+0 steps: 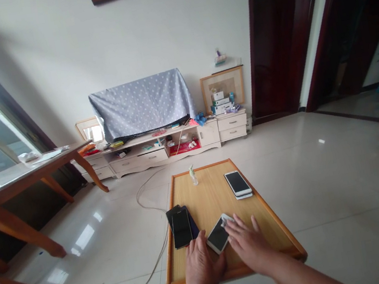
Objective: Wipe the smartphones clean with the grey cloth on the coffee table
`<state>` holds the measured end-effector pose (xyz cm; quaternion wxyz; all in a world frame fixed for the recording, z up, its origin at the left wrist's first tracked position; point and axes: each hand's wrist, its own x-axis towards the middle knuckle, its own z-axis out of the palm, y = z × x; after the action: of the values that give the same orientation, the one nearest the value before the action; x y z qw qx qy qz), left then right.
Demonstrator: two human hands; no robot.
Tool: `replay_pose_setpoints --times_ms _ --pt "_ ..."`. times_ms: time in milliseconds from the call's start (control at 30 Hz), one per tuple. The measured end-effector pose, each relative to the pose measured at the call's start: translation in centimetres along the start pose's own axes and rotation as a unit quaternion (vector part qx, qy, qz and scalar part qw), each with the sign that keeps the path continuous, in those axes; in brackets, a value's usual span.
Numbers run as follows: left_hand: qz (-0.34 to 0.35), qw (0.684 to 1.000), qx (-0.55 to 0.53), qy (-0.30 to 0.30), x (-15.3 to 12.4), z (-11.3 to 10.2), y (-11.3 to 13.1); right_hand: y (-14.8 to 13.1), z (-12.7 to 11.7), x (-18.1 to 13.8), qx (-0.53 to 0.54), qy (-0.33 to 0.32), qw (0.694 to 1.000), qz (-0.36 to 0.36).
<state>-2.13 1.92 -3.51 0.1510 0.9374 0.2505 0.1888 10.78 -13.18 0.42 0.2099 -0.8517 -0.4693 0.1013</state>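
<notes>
A white phone (218, 236) lies tilted on the near part of a small wooden table (200, 203). My left hand (203, 266) rests at its near left corner, fingers curled against its edge. My right hand (248, 244) lies flat beside it with fingers stretched out, fingertips touching the phone's right edge and upper corner. A stack of black phones (181, 226) sits at the table's left edge. Another white phone (238, 183), stacked on a second one, lies at the far right. A small bottle (193, 175) stands at the far edge.
A cable (145, 203) trails over the tiled floor left of the table. A long wooden table (17, 187) stands at left. A low cabinet (161, 147) with a cloth-covered set stands against the back wall. Dark doorways open at right.
</notes>
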Motion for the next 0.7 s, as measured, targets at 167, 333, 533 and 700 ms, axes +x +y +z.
replay_pose_setpoints --times_ms 167,333,533,700 --pt "-0.002 1.0 -0.004 0.0 0.0 0.0 -0.1 -0.8 0.5 -1.0 -0.001 -0.007 1.0 -0.027" --pt "0.003 1.0 -0.008 -0.007 -0.1 0.1 -0.3 -1.6 1.0 -1.2 0.021 -0.036 0.997 -0.061" --pt "-0.008 1.0 -0.009 -0.009 0.0 -0.1 -0.1 0.1 0.4 1.6 -0.031 0.01 0.999 0.037" --pt "-0.002 0.999 -0.017 -0.029 0.1 -0.5 0.0 -3.3 2.4 0.8 0.039 -0.027 0.993 -0.108"
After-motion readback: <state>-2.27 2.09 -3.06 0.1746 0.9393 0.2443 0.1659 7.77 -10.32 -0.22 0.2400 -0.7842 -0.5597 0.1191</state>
